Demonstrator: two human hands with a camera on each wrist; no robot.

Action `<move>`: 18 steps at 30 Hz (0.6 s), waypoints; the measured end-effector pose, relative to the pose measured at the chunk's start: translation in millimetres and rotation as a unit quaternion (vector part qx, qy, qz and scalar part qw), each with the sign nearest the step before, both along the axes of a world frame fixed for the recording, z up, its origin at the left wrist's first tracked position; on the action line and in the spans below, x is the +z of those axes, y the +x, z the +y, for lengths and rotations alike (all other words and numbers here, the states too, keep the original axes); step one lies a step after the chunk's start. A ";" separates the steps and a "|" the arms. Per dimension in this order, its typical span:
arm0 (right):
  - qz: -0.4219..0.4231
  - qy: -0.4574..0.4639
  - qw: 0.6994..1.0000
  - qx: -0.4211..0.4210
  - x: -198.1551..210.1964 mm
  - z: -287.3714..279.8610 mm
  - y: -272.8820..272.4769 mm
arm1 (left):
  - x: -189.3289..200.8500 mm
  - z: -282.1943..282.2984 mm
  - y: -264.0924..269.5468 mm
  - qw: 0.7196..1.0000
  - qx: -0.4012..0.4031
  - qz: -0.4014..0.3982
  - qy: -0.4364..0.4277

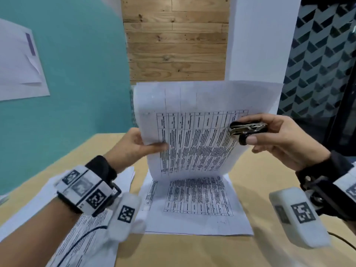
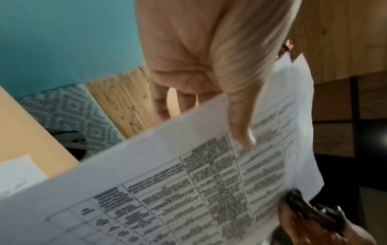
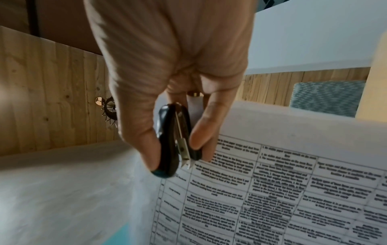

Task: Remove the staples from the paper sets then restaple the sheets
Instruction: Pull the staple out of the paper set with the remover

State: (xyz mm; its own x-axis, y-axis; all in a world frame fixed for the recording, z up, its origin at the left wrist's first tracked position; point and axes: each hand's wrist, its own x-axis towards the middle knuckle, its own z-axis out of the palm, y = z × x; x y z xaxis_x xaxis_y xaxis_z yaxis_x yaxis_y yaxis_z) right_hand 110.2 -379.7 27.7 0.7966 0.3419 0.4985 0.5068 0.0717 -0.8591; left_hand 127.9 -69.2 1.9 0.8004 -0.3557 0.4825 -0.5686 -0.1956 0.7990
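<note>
Each wrist wears a black strap (image 1: pixel 104 166) carrying white blocks printed with black square markers (image 1: pixel 126 213). A thin black cable (image 1: pixel 77 242) trails below the left strap's blocks.

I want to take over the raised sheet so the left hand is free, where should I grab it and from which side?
Take the raised sheet by its bare upper-left margin, coming from the left, just above where the left hand pinches its edge. The sheet stands nearly upright and curls over the papers on the table, and the right hand holds the staple remover against its right edge, so that side is taken.

A paper sheet (image 1: pixel 21 60), perhaps taped, hangs on the teal wall (image 1: pixel 81 64).
</note>
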 end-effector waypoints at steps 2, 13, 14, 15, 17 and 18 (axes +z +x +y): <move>0.000 0.012 1.000 -0.002 -1.5 0.5 3.5 | 0.9 -7.3 7.8 0.996 0.043 -0.029 -0.069; 0.046 -0.459 0.886 -0.035 -57.5 10.3 29.4 | 116.2 60.5 -6.3 0.956 0.214 -0.162 -0.119; 0.054 -0.501 0.863 -0.027 -61.1 15.2 31.6 | 124.5 69.8 -9.3 0.958 0.211 -0.146 -0.126; 0.078 -0.518 0.852 -0.013 -63.1 20.4 32.6 | 131.0 76.4 -13.0 0.960 0.211 -0.128 -0.131; 0.120 -0.525 0.842 0.020 -65.0 28.1 33.0 | 134.4 85.8 -17.8 0.954 0.263 -0.086 -0.114; 0.133 -0.522 0.842 0.028 -65.8 30.6 33.2 | 132.2 92.3 -18.4 0.951 0.288 -0.061 -0.097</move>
